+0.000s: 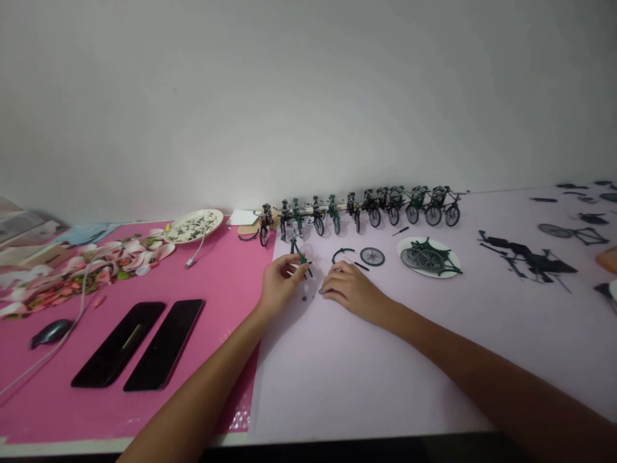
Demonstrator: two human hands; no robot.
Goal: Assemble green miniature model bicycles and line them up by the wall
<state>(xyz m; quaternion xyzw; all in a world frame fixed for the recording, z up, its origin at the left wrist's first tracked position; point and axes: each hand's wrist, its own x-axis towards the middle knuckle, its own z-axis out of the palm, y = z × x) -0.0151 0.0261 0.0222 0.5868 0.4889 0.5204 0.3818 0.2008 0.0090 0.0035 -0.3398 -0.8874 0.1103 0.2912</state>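
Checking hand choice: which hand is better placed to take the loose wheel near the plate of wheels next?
Probably the right hand: nearer the wheel, though seemingly touching a small part. The left hand is farther and holds a green part.

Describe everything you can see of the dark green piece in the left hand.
The dark green piece is small and slender, perhaps plastic, with thin dark prongs at its lower end. The left hand pinches it at a tilt over the pale lilac surface; whether its lower tips touch down is unclear.
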